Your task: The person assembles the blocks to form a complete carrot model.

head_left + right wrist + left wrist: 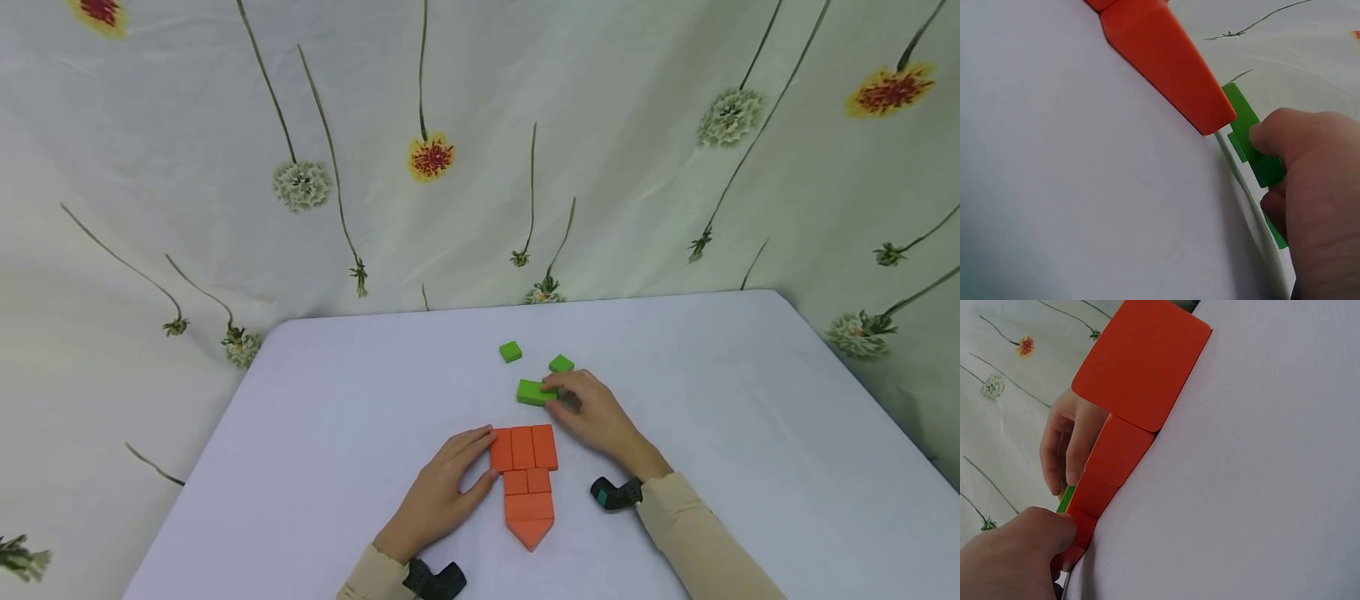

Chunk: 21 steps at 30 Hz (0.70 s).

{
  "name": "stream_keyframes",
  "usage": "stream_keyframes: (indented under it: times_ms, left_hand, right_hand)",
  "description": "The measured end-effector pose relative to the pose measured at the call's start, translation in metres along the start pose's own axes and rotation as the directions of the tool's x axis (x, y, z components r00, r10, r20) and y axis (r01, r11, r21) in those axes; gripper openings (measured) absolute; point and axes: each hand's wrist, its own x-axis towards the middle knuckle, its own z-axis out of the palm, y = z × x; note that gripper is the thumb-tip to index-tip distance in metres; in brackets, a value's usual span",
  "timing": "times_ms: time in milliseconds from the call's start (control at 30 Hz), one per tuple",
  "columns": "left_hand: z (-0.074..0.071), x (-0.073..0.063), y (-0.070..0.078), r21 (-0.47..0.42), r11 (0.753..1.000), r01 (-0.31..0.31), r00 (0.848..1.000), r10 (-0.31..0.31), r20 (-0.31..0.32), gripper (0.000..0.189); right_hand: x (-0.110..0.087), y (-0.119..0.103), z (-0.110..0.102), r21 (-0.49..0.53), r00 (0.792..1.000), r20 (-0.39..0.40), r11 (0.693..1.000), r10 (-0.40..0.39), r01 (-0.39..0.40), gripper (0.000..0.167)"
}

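Observation:
Orange-red blocks lie joined on the table in the head view: an upper row of three upright rectangles [522, 448], two small squares [527, 482], a wide rectangle [528, 505] and a downward-pointing triangle [530, 532]. My left hand [442, 487] rests along their left side, its fingertips at the upper row's left edge and its thumb lower down. Beyond the row, my right hand [596, 417] pinches a green rectangular block [534, 392] by its right end. In the right wrist view the thumb presses on this green block [1242, 112], and the other fingers are mostly hidden.
Two small green blocks lie farther back, one to the left [511, 352] and one just past the right fingers [561, 363]. A white cloth covers the table [337, 400]. Behind it hangs a flower-print curtain [630, 167].

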Motion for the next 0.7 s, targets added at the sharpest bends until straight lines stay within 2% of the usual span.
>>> stream_keyframes:
  times_ms: [200,433,700]
  left_hand:
    - [0.001,-0.0007,-0.0014,0.001,1.0,-0.007,1.0,0.007,-0.009,0.056]
    - [0.0019,-0.0003,-0.0029,0.003,1.0,-0.025,1.0,0.025,-0.013,0.057]
    - [0.0028,0.0002,-0.0027,0.01,0.999,-0.05,0.998,0.051,-0.025,0.057]
  right_hand:
    - [-0.0025,-0.0014,0.0023,0.017,0.998,0.053,1.0,-0.016,0.015,0.029]
    - [-0.0044,-0.0046,0.0034,0.09,0.995,0.095,0.996,-0.034,0.025,0.023]
    - [-0.0067,-0.01,0.0041,0.091,0.985,0.169,0.996,-0.037,0.022,0.021]
